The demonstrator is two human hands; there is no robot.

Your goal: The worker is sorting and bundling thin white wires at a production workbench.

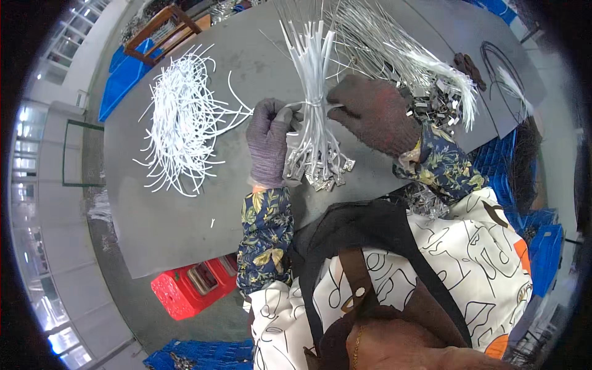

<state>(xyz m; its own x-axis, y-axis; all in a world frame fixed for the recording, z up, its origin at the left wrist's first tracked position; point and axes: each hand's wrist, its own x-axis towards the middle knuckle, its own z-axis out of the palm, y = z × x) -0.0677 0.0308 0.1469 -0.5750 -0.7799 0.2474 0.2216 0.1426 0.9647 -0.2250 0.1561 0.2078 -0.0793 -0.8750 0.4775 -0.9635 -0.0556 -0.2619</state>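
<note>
A bundle of white sleeved wires [317,61] stands spread between my hands over the grey table [203,231], with small silvery metal terminals [324,176] splayed at its near end. Around its narrow middle runs a thin white tie [314,102]. My left hand [268,142], in a purple-grey knit glove, is closed at the left side of the bundle, thumb and fingers pinching a white end of the tie. On the other side, my right hand [373,114], in a dark red-brown glove, pinches the tie's other end; its fingertips are partly hidden.
Left on the table lies a heap of curved white strips [179,123]. Loose wires [407,55] with dark terminals [441,105] spread at the far right. A red plastic stool [188,287] stands below the table's near left edge. Blue crates [546,259] stand at the right.
</note>
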